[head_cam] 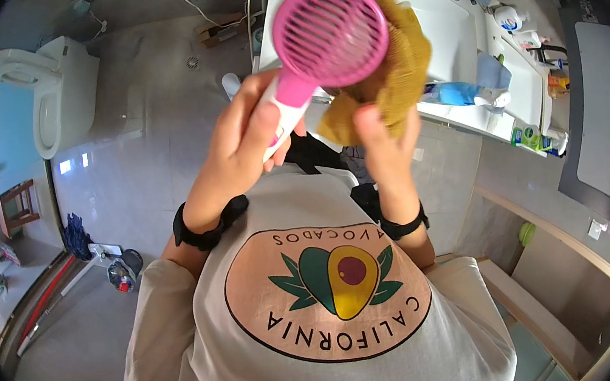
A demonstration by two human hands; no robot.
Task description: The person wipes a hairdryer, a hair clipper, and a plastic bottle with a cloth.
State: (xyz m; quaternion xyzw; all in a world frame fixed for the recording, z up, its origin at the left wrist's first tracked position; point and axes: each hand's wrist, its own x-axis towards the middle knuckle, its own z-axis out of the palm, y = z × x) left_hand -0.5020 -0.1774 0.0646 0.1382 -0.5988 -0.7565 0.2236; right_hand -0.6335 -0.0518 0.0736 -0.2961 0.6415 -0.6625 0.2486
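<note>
My left hand [244,135] is wrapped around the white handle of a pink and white brush-like tool [330,33]. Its round pink head has parallel slats and is raised in front of me; bristles cannot be made out. A crumpled mustard-yellow ribbed cloth [406,58] is gripped in my right hand [389,134], just right of the tool's head. The head overlaps part of the cloth, so I cannot tell whether the two touch. The cloth hides most of my right fingers. Both wrists wear black bands.
Beyond my hands is a white washbasin [448,30]. Along its right side stand several bottles, among them a blue spray bottle [456,93]. A white toilet [50,119] is at the far left. A mop [78,238] leans at lower left, with a wooden-framed opening [559,239] at lower right.
</note>
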